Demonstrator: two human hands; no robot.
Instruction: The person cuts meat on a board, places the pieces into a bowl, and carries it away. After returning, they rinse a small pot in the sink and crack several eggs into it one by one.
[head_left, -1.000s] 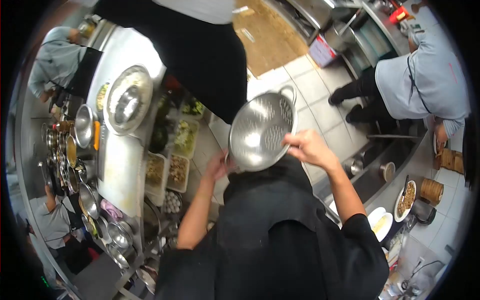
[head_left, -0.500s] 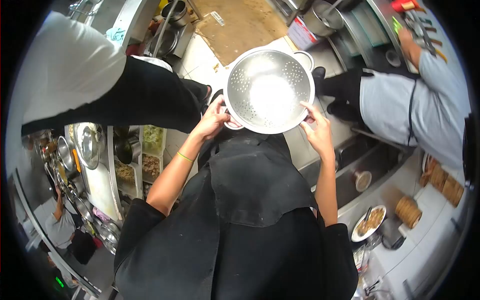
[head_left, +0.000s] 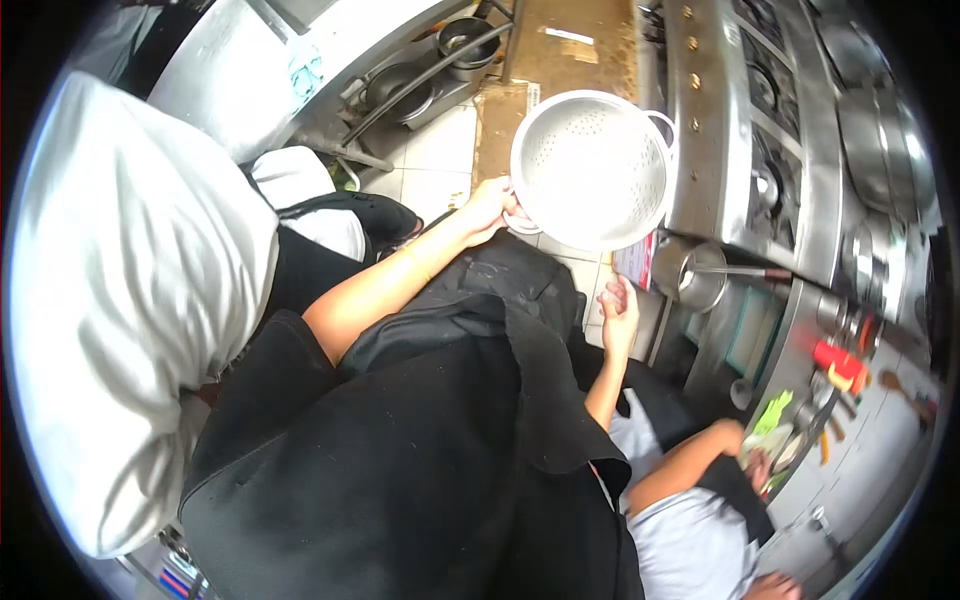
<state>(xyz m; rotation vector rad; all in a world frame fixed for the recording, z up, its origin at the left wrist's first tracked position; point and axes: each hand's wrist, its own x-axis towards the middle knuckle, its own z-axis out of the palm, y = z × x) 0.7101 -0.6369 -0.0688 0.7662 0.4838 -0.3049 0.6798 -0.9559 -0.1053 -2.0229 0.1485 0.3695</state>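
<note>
A shiny metal colander [head_left: 592, 168] with two loop handles hangs in front of me, its bowl facing up toward the camera. My left hand [head_left: 490, 212] grips the near-left handle, fingers closed around it. Below the rim, apart from the colander, my right hand [head_left: 619, 312] has its fingers loosely bent and holds nothing. Glare washes out much of the bowl's inside. A black apron [head_left: 400, 440] covers my front.
To the right runs a stove [head_left: 765, 120] with several burners, and a pot [head_left: 693, 277] with a long handle across it. People in white stand close at left [head_left: 170, 300] and lower right [head_left: 690, 540]. Pans [head_left: 400, 92] sit under the left counter. Brown cardboard [head_left: 585, 60] lies on the floor ahead.
My view has swung to the right, bringing the stove into sight. My right hand has let go of the colander's rim; my left hand still holds its handle.
</note>
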